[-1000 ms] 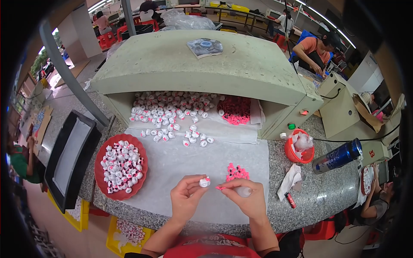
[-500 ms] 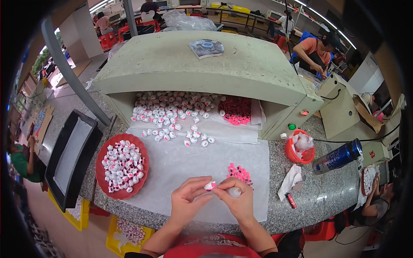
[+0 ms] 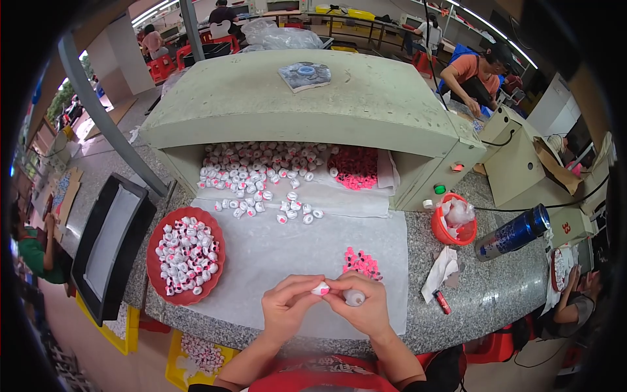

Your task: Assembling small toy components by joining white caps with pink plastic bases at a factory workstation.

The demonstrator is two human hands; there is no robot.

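Observation:
Above the front of the white sheet [image 3: 261, 261], my left hand [image 3: 285, 306] is closed, pinching a small white piece with a pink patch [image 3: 321, 289] between thumb and fingertips. My right hand [image 3: 367, 308] meets it, its thumb and forefinger touching the piece's right side. Held in the curl of my right fingers is a whitish, rounded squeeze bottle [image 3: 354, 298]; its far part is hidden. Just beyond this hand lies a pile of small pink parts with dark spots [image 3: 361, 262]. To the left, a red scalloped bowl [image 3: 154, 264] is filled with similar white-and-pink pieces.
A pale green metal hood [image 3: 294, 117] spans the back, with many white pieces [image 3: 261, 163] and pink parts [image 3: 354, 171] beneath it. At right stand an orange basket [image 3: 465, 236] and a blue tumbler [image 3: 513, 233], near a crumpled tissue [image 3: 439, 271]. A black tray [image 3: 108, 248] leans at left.
My fingertips have drawn closer around the white piece, and it has turned so another side shows. My left fingers have closed in more. The right hand still carries the bottle.

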